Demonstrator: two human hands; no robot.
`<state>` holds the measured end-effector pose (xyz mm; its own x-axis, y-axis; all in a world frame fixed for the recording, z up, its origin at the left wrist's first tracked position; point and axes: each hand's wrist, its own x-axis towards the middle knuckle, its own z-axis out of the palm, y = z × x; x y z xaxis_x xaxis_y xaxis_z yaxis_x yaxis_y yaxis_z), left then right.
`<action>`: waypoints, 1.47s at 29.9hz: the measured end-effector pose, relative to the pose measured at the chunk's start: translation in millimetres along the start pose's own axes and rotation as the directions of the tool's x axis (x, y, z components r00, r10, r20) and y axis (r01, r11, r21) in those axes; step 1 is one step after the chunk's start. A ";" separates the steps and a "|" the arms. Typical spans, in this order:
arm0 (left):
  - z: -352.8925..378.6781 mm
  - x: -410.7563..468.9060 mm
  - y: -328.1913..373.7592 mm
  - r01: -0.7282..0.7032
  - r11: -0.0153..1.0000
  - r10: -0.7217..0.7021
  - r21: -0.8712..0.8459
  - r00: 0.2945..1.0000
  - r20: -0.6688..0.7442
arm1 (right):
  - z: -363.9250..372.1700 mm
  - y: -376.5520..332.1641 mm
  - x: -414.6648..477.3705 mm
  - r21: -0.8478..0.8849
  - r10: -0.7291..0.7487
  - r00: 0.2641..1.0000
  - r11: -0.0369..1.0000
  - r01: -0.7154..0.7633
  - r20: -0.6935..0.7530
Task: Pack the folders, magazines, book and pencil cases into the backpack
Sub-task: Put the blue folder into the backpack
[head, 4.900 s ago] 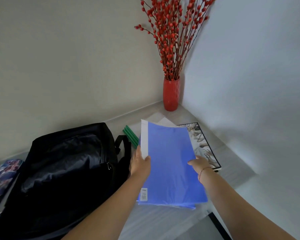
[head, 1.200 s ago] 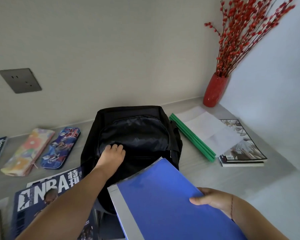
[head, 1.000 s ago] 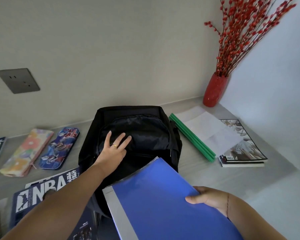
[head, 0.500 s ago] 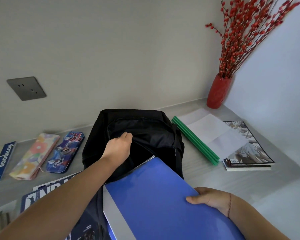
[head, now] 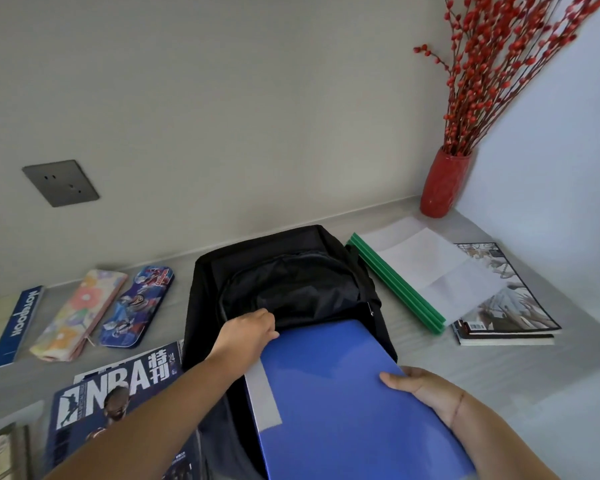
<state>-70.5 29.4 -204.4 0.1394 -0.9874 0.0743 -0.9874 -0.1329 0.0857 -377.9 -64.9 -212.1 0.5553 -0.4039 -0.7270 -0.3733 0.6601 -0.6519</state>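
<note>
Two hands at work: left hand (head: 248, 332) pinches black fabric backpack (head: 291, 282) flap open; right hand (head: 421, 389) grips glossy blue plastic folder (head: 343, 393), its leading edge at opening. Risk: flap slips, folder corner snags lining.

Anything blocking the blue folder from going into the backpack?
Nothing visible. The left hand holds the backpack flap up, and the blue folder's leading edge, held by the right hand, sits at the opening.
</note>
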 end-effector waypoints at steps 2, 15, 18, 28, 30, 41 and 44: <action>7.8 -2.4 8.4 -0.022 0.999 0.022 -0.034 1.000 -0.002 | 9.4 -4.7 6.8 -0.037 -0.016 0.997 0.999 0.013 -0.079; 9.0 -11.3 1.2 0.172 0.928 -0.204 -0.332 0.977 -0.063 | 12.0 17.9 -30.0 -0.216 0.001 0.998 0.976 -0.015 -0.066; 4.9 -8.6 5.2 0.171 0.904 -0.198 -0.393 0.980 -0.030 | 35.2 8.9 -15.2 -0.122 -0.050 0.967 0.992 0.019 -0.250; -4.6 -10.4 -5.7 0.222 0.849 -0.246 -0.481 0.969 0.012 | 69.1 -27.7 26.5 -0.169 -0.064 0.961 0.985 0.019 -0.270; -3.5 -11.8 -4.7 0.229 0.836 -0.253 -0.498 0.967 0.020 | 66.0 -19.8 22.2 -0.238 -0.007 0.972 0.970 -0.050 -0.233; -0.1 -12.5 -7.4 0.225 0.879 -0.233 -0.421 0.972 0.033 | 90.8 -16.1 58.2 -0.050 -0.064 0.845 0.998 0.044 -0.531; 7.3 -18.0 -10.6 0.332 0.848 -0.354 -0.413 0.935 0.025 | 94.7 -24.6 47.6 -0.228 -0.074 0.902 0.973 -0.027 -0.424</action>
<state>-63.0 48.0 -213.9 0.4781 -0.8782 0.0146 -0.7603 -0.4054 0.5075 -271.9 -40.3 -210.2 0.2133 -0.6823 -0.6993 -0.5475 0.5093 -0.6639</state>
